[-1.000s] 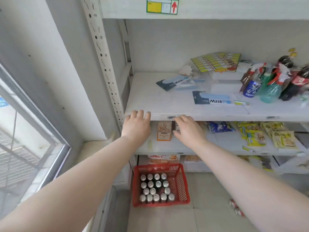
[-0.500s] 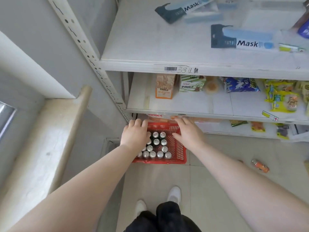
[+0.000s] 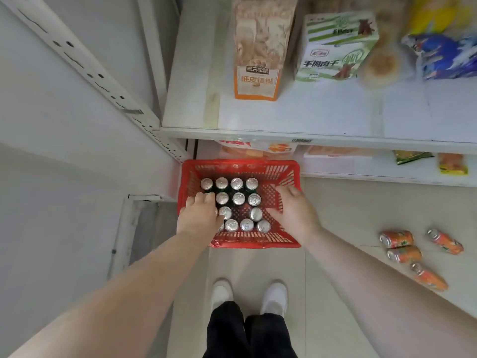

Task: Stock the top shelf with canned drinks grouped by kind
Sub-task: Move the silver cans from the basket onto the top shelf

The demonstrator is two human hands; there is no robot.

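1. Your left hand (image 3: 200,215) curls over the leftmost silver-topped cans (image 3: 238,198); I cannot tell whether it grips one.
2. Your right hand (image 3: 293,211) is empty, fingers spread, and close beside another can; wrap its body.
3. Lift straight up out of the red basket (image 3: 240,165) at frame centre.
4. Shelve the orange cans (image 3: 397,239), lower right, apart.

The basket (image 3: 240,164) sits on the floor (image 3: 335,215) just before the shelf (image 3: 309,112), cans (image 3: 238,198) standing in its left part. To its right, loose cans (image 3: 404,253) lie on the floor.
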